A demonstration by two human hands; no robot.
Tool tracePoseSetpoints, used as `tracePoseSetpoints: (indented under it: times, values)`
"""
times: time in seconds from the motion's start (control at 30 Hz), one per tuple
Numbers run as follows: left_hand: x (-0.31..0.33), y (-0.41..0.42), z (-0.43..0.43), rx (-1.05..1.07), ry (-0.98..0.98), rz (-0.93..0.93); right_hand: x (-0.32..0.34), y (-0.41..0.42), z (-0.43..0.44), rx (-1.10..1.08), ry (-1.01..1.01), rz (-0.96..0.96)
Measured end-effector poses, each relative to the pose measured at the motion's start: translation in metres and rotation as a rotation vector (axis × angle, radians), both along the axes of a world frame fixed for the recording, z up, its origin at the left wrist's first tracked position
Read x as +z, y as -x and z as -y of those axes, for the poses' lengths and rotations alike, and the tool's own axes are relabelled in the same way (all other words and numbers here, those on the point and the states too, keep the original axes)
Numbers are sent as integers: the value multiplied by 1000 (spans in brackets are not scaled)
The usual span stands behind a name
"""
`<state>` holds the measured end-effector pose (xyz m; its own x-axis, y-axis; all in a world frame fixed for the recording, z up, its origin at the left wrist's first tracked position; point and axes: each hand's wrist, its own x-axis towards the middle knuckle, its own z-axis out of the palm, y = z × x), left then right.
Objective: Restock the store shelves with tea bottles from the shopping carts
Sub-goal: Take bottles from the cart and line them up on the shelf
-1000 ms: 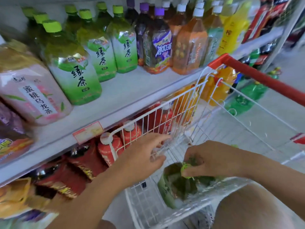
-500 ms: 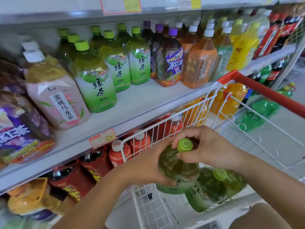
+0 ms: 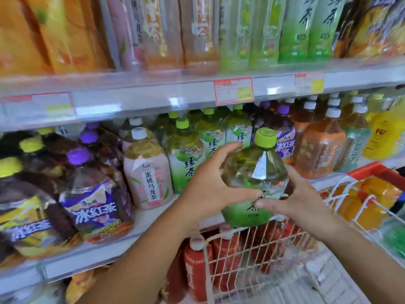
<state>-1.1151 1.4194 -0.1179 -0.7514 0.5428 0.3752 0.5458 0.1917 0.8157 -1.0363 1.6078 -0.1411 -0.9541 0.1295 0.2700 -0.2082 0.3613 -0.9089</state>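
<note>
My left fingers (image 3: pixel 228 149) wrap the bottle (image 3: pixel 254 170) at its shoulder and my right fingers (image 3: pixel 270 204) clasp its label, holding it upright above the cart (image 3: pixel 252 249). The shelf (image 3: pixel 156 215) lies just beyond my fingertips, so this one is lifted but not yet stocked. I cannot tell if more wait below.

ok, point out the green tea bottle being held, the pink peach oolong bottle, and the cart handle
held green tea bottle (image 3: pixel 254 170): head view, on its clear shoulder below the cap.
pink peach oolong bottle (image 3: pixel 149 183): head view, on its pink label.
cart handle (image 3: pixel 377 170): head view, on the red corner.
</note>
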Motion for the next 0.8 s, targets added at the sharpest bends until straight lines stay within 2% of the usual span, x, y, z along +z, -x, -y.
tracePoseSetpoints:
  times: [0.13, 0.27, 0.37, 0.5, 0.7, 0.8]
  values:
    - [-9, 30, 19, 107, 93, -65, 11, 46, 2, -16, 52, -100]
    - [-52, 43, 66, 163, 306, -91, -7, 97, -10, -30, 15, -30]
    - [-80, 50, 86, 191, 400, -129, -25, 124, -10, -72, 89, 18]
    - [-102, 54, 94, 189, 456, -196, -40, 145, -2, -41, 235, 65]
    - [-102, 54, 91, 221, 472, -230, -47, 158, 9, -51, 221, -9]
    - [-101, 53, 91, 233, 482, -224, -47, 158, 11, -71, 128, -5]
